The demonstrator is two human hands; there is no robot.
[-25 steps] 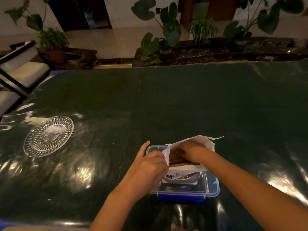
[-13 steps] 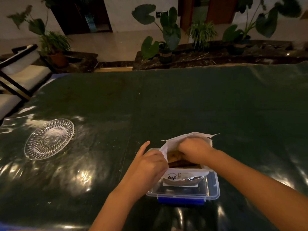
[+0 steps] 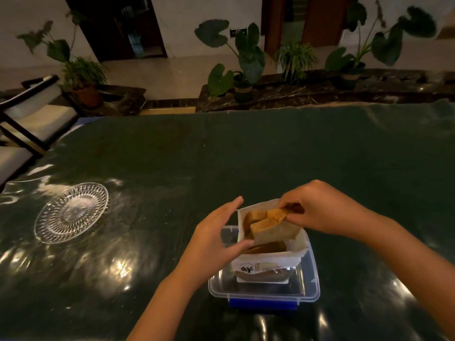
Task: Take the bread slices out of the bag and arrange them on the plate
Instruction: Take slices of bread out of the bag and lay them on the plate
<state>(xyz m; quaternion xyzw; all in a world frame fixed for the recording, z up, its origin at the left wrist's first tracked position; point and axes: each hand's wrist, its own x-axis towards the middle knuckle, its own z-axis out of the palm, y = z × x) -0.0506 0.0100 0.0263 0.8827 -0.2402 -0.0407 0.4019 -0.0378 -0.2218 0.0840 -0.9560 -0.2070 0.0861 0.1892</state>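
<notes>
A white bread bag (image 3: 268, 264) stands in a clear plastic box (image 3: 310, 286) near the table's front edge. My right hand (image 3: 317, 207) pinches the top corner of a brown-crusted bread slice (image 3: 273, 225) and holds it partly risen out of the bag's mouth. My left hand (image 3: 214, 239) rests against the bag's left side, thumb at the slice's lower corner and fingers spread. More bread shows inside the bag below the slice. The cut-glass plate (image 3: 71, 212) sits bare at the left of the table.
The dark green glossy table cover (image 3: 246, 153) stretches wide around the box. The box has a blue clip (image 3: 263, 304) on its near side. A chair (image 3: 32, 119) stands past the left edge, and potted plants (image 3: 243, 70) line the far side.
My right hand has come up out of the bag with a bread slice. My left hand has opened its fingers along the bag's side.
</notes>
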